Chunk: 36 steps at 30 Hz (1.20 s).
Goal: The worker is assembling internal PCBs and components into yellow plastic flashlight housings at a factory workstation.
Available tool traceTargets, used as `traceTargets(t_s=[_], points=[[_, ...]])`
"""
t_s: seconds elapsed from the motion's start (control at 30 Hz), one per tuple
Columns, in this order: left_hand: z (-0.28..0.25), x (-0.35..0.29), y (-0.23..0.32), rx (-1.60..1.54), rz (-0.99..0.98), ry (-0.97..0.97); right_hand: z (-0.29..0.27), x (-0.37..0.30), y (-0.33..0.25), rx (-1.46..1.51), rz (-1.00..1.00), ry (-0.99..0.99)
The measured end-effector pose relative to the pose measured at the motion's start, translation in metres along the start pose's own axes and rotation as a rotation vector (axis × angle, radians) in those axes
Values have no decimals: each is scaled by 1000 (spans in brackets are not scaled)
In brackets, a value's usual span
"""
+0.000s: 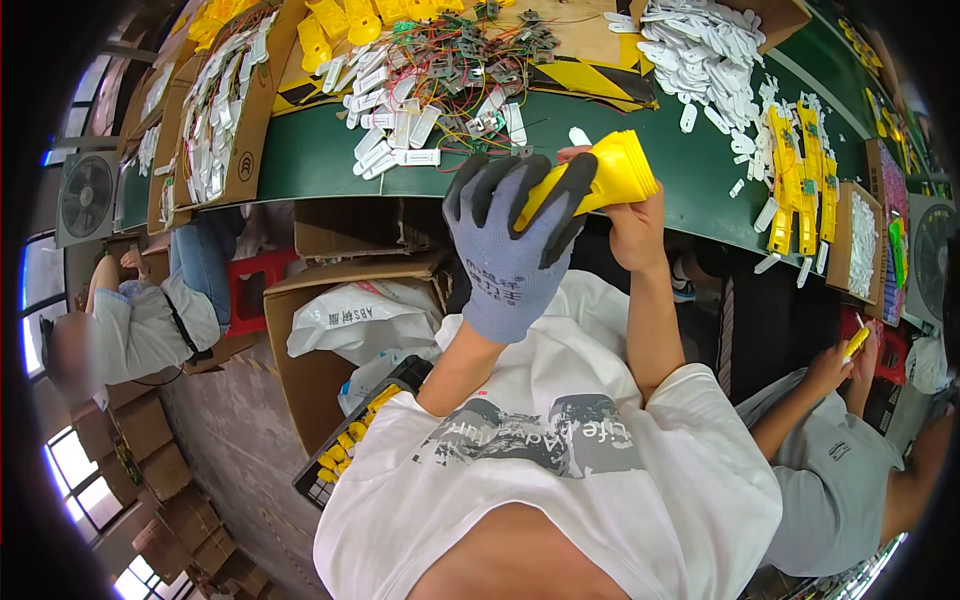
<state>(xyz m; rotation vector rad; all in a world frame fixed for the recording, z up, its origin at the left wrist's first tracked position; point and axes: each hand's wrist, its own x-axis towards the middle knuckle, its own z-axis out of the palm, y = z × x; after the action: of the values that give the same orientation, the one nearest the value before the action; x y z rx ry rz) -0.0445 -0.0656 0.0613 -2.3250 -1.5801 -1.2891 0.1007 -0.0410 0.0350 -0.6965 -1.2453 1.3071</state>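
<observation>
Above the near edge of the green table, both my hands are on a stack of yellow plastic shells (622, 165) nested in each other. My left hand (512, 215), in a grey-blue knit glove with black fingers, is closed around the lower left end of the stack. My right hand (636, 228) is bare and grips the stack from the right and behind. Some of its fingers are hidden by the shells. Just beyond, a tangle of circuit boards with red wires (470, 85) and white rectangular parts (415, 157) lies on the table.
A pile of white plastic covers (700, 60) lies at the back right, with assembled yellow strips (790, 190) nearer. Cardboard boxes stand on the left (250, 130) and below the table (300, 370). A black crate (325, 485) holds yellow parts. Co-workers sit left (150, 320) and right (830, 450).
</observation>
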Motion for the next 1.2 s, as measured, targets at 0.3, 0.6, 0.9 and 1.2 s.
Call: traceTargets(t_s=[0.3, 0.6, 0.9, 1.2], points=[[-3, 0, -1, -40, 39, -1, 0, 0, 0, -17, -114, -25], [-2, -2, -3, -977, -665, -151, -1, 2, 0, -151, -100, 95], [-2, -5, -11, -1251, -923, -279, 3, 11, -30, -839, -406, -1], [11, -15, -10, -1150, -903, -203, 14, 6, -34, -691, -193, -31]])
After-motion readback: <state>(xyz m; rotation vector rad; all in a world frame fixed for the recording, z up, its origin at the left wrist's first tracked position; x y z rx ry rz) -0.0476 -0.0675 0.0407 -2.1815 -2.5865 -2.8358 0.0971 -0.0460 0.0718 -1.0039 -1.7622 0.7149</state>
